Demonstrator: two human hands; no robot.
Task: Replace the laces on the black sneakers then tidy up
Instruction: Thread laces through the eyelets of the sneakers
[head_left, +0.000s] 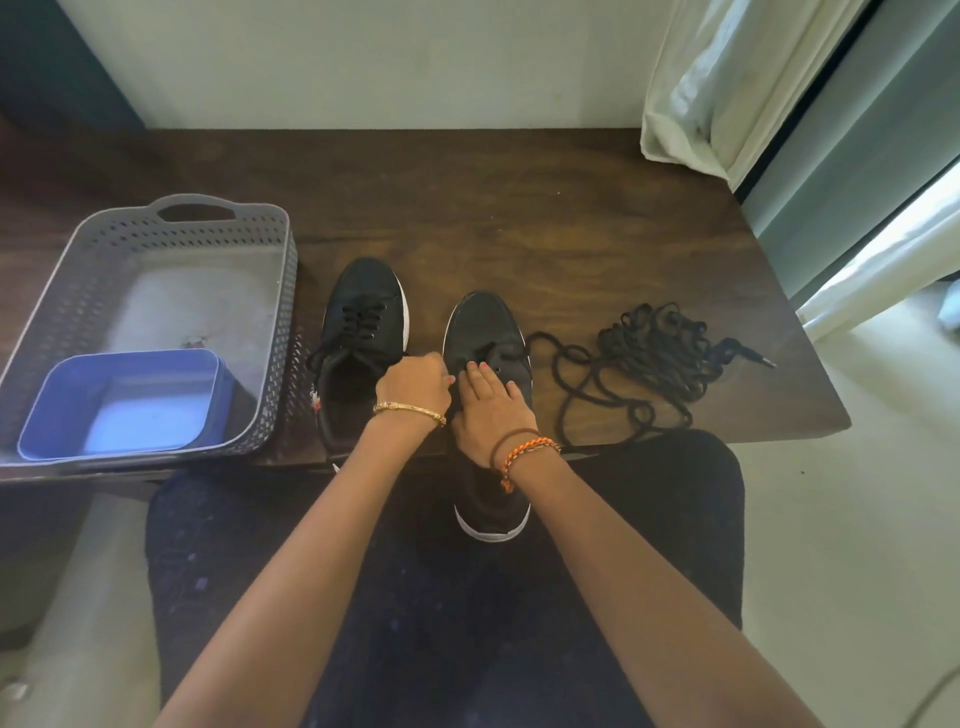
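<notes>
— What are your hands doing just now?

— My left hand, at the middle of the frame, is curled tight — it looks to be pinching a lace end, though the fingertips are turned away and I can't see the lace in them. My right hand lies over the right sneaker, fingers mostly straight, pressing by the eyelets to steady it.

— Where does that shoe sit?

— Toe on the wooden table, heel hanging off the near edge over my lap. Only a little lace shows near its toe. The left sneaker stands just beside it, touching my left hand, laced up the front.

— And the spare laces?

— A loose black lace pile lies right of centre, one strand trailing toward the right sneaker.

— How would you do this step well?

— I think: keep the shoe pinned, feed the tip straight through each eyelet, pull both sides even before crossing, and keep the trailing strand out of the tangle.

— For tidying?

— The grey basket at the left holds a blue tub; I'd guess the leftovers go there.
</notes>
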